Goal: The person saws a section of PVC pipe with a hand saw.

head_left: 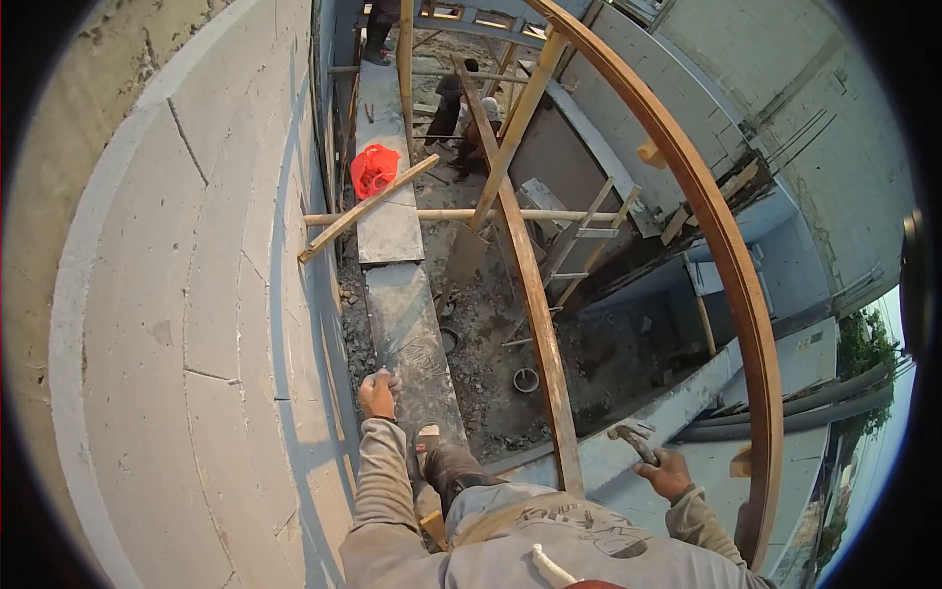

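My right hand (668, 475), at the lower right, is wrapped round the handle of a hammer (634, 434). The worn metal head points up and left, over a pale ledge (694, 398). On the left side, my left hand (377, 395) is closed with the thumb and fingers together. Whether it pinches something small cannot be made out. Below that hand runs a grey walkway board (407, 319), with my foot (427, 437) on it. A long brown wooden beam (535, 304) passes between my two hands, touching neither.
A block wall (216, 294) rises close on my left. Ahead, a red plastic bag (374, 171) and a loose wooden batten (368, 208) lie on the walkway. A curved-looking timber (721, 211) spans the right. Below are rubble, a bucket (526, 380), a ladder (586, 236) and other people (446, 108).
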A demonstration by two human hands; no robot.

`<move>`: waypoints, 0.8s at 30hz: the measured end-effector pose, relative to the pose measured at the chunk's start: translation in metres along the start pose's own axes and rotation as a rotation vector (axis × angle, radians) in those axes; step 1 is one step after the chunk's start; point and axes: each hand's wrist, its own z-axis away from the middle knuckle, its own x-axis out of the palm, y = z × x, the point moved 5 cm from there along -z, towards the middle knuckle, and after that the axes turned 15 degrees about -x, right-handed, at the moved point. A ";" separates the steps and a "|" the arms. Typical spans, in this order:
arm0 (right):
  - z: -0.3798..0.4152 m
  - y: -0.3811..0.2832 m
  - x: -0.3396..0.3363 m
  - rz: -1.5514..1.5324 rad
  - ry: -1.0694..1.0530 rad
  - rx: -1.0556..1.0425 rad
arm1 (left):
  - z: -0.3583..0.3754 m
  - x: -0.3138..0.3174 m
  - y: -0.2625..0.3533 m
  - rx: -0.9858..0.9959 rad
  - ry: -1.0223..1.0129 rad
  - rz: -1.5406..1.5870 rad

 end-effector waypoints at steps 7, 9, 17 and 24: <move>-0.075 0.063 0.064 0.236 -0.338 0.261 | -0.006 -0.084 0.098 0.060 0.311 0.114; -0.093 0.087 0.068 0.280 -0.388 0.273 | 0.001 -0.085 0.106 0.047 0.346 0.182; -0.212 0.109 0.110 0.455 -0.496 0.258 | -0.017 -0.047 0.051 -0.059 0.358 0.156; -0.416 -0.006 0.200 0.390 -0.678 0.040 | -0.115 -0.085 -0.067 -0.255 0.527 0.122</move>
